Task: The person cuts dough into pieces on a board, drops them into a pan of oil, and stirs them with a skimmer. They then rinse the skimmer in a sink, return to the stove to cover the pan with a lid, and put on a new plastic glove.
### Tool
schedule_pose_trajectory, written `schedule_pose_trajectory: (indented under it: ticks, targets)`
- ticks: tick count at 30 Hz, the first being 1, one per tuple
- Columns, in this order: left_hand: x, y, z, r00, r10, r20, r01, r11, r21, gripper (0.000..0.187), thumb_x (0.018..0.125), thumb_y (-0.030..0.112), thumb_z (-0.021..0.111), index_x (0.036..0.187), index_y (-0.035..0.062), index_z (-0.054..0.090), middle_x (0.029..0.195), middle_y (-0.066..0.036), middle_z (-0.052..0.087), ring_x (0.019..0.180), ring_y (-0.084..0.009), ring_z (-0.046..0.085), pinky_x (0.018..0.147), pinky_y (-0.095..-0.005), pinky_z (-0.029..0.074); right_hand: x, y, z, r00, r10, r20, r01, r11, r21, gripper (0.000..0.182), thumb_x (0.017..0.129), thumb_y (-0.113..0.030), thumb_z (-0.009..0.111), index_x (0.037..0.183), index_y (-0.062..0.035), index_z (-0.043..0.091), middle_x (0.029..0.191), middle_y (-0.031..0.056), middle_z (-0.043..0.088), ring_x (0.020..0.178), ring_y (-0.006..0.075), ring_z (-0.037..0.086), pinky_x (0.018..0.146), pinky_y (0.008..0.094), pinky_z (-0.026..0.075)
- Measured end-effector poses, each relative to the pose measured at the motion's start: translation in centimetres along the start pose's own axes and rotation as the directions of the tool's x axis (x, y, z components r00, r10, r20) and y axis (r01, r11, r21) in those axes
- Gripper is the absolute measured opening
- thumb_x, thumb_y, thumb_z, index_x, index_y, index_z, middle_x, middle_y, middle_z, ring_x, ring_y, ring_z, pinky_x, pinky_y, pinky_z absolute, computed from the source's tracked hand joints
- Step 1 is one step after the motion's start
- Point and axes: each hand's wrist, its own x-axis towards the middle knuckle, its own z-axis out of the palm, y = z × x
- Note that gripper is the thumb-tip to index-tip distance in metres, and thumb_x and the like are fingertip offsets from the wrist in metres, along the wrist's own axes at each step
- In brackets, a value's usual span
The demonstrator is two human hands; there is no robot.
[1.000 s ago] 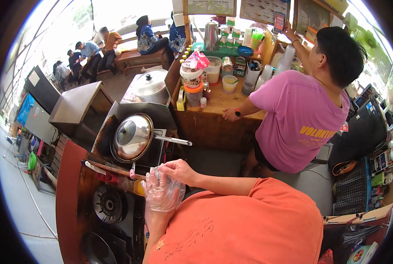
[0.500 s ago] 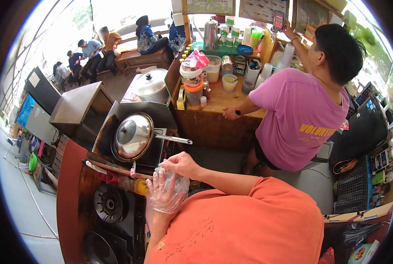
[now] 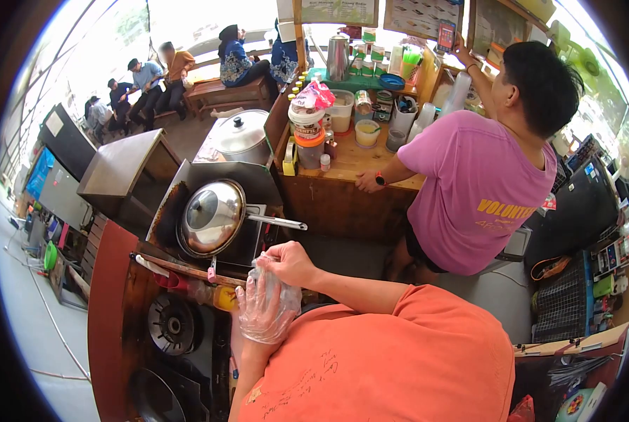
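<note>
My left hand (image 3: 258, 309) wears a clear plastic glove (image 3: 281, 309), its fingers stretched upward and apart. It holds nothing, and the film is loose and wrinkled around it. My bare right hand (image 3: 291, 264) reaches across from the right, with fingers and thumb pinched on the plastic glove near the left hand's fingertips. Both hands are in front of my orange shirt, just below a lidded wok (image 3: 212, 219) whose long metal handle points to the right.
A gas burner (image 3: 173, 325) and a dark pan (image 3: 156, 397) lie below left. A large lidded pot (image 3: 240, 136) stands behind the wok. On the right a co-worker in a pink shirt (image 3: 476, 190) holds up a phone (image 3: 446, 36) beside a wooden counter (image 3: 342, 172) with tubs and jars.
Almost nothing differs. My hands stay together with the right still pinching the glove; the whole view has shifted very slightly.
</note>
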Motion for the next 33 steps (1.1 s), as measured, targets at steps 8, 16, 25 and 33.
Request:
schedule_pose_trajectory:
  ticks: [8, 16, 25, 33]
  targets:
    - [-0.7, -0.4, -0.8, 0.996, 0.079, 0.035, -0.08, 0.996, 0.038, 0.065, 0.084, 0.038, 0.064, 0.14, 0.007, 0.05, 0.15, -0.026, 0.036, 0.141, -0.0512, 0.026, 0.115, -0.0627, 0.017, 0.8, -1.1, -0.1, 0.99, -0.05, -0.131, 0.052, 0.999, 0.011, 0.027, 0.087, -0.025, 0.073, 0.085, 0.0019, 0.073, 0.061, 0.0094, 0.064, 0.054, 0.008, 0.05, 0.052, 0.031, 0.043]
    - [-1.8, -0.5, -1.3, 0.958, 0.162, -0.238, -0.169, 0.985, -0.012, 0.047, 0.08, 0.01, 0.068, 0.125, 0.005, 0.059, 0.138, -0.022, 0.052, 0.133, -0.0479, 0.043, 0.112, -0.063, 0.027, 1.2, -1.7, 0.3, 0.99, 0.061, -0.124, -0.033, 0.977, 0.211, 0.019, 0.092, -0.019, 0.071, 0.083, -0.0012, 0.072, 0.071, -0.0058, 0.063, 0.063, 0.0009, 0.049, 0.055, 0.0217, 0.041]
    - [-4.2, -0.8, -3.1, 0.721, -0.198, -0.664, 0.132, 0.98, -0.148, 0.036, 0.078, 0.009, 0.078, 0.111, 0.0028, 0.067, 0.119, -0.017, 0.066, 0.113, -0.0349, 0.064, 0.094, -0.045, 0.053, 2.2, -4.1, 1.9, 0.989, 0.073, -0.125, -0.003, 0.872, 0.489, 0.015, 0.097, -0.018, 0.064, 0.095, -0.0044, 0.071, 0.08, -0.0007, 0.065, 0.066, 0.0043, 0.055, 0.058, 0.0209, 0.045]
    - [-9.2, -0.2, -3.8, 0.39, -0.78, -0.489, 0.208, 0.592, -0.779, 0.053, 0.086, 0.009, 0.074, 0.133, 0.0017, 0.053, 0.126, -0.016, 0.063, 0.106, -0.0244, 0.067, 0.086, -0.0333, 0.056, 2.0, -4.0, 8.3, 0.953, -0.286, 0.106, 0.16, 0.764, 0.625, 0.014, 0.098, -0.008, 0.059, 0.097, 0.0027, 0.069, 0.085, 0.0027, 0.065, 0.074, 0.0085, 0.058, 0.074, 0.0247, 0.051]
